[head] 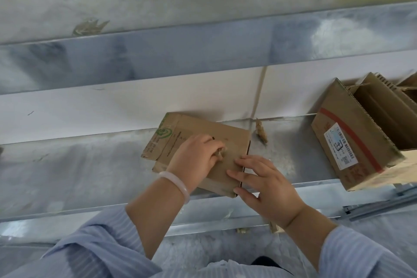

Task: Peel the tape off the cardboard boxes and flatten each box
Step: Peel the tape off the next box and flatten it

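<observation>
while flat on box (228,137), right hand (266,184) fingers (250,161) apart; left hand (194,156) tight on tape (220,153)

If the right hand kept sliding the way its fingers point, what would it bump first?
Probably the left hand, pinching tape: the right hand rests on the flattened box, fingers pointing across the cardboard toward it.

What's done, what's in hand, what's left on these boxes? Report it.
Done: the small box lies flat, a peeled tape scrap behind it. In hand: the left hand pinches a tape bit on it; the right hand steadies its edge. Left: the labelled box on the right stands unflattened.
</observation>
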